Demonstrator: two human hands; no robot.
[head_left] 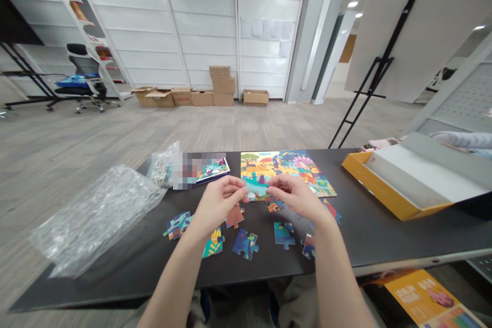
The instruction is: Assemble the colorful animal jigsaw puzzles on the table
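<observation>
Teal puzzle piece (253, 189): one, between both hands
Left hand (219, 205): pinching it
Right hand (295, 197): pinching it
Loose pieces (245, 244): about nine, below the hands

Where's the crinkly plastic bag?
In the head camera view, the clear plastic bag lies at the left edge of the black table, just left of a blue jigsaw piece and the person's left hand.

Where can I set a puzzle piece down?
A free patch of black tabletop lies between the blue jigsaw pieces and the open yellow box. It is crowded around the left hand and right hand, by the colourful puzzle.
</observation>
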